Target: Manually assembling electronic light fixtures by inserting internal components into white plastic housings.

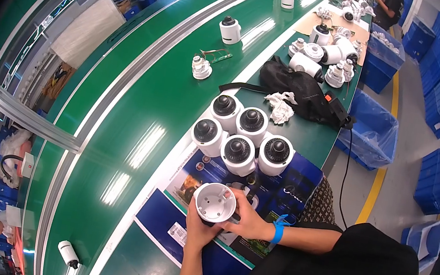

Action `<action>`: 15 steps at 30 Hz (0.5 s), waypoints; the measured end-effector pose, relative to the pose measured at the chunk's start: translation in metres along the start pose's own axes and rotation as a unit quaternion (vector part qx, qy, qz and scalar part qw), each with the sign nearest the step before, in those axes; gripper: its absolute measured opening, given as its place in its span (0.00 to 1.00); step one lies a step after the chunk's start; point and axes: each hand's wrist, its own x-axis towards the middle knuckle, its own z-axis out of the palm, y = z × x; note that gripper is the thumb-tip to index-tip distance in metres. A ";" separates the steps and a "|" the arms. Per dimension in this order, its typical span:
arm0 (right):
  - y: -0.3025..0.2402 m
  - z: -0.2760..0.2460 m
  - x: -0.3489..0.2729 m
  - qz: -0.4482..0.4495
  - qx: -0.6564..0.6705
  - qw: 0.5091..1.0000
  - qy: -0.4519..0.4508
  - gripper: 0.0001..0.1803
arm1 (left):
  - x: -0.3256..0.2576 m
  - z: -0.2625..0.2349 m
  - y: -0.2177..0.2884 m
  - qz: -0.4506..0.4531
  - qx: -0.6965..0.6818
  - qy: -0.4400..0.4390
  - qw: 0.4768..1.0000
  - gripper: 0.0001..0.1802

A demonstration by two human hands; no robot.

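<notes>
Between my two hands is a white round plastic housing [213, 207], its hollow end facing up, with small posts inside. My left hand [198, 226] wraps its near left side, and my right hand [244, 216], below a blue wristband [279, 230], grips its right side. Just beyond, several white housings with black ribbed tops [238, 149] stand upright in a tight cluster. Under my hands lies a flattened blue printed carton [154, 218]. A small dark part [252, 179] partly shows between the cluster and my hands.
Past the cluster lie a crumpled white tissue [280, 108], a black bag [295, 89] and more white parts [332, 54]. A green conveyor [157, 99] to the left carries scattered housings [230, 31]. Blue bins [372, 129] stand on the right; another person [388, 12] is far off.
</notes>
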 end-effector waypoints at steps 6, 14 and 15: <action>-0.003 0.010 -0.001 -0.023 0.025 0.997 0.068 0.47 | -0.001 -0.002 -0.003 -0.008 0.017 0.002 1.000 0.51; -0.004 0.001 0.000 0.002 -0.109 0.994 -0.007 0.49 | 0.002 -0.004 0.000 0.025 -0.012 -0.003 1.000 0.52; -0.004 0.002 0.000 0.001 -0.111 0.994 -0.009 0.49 | 0.002 -0.005 0.001 0.025 -0.012 -0.001 1.000 0.52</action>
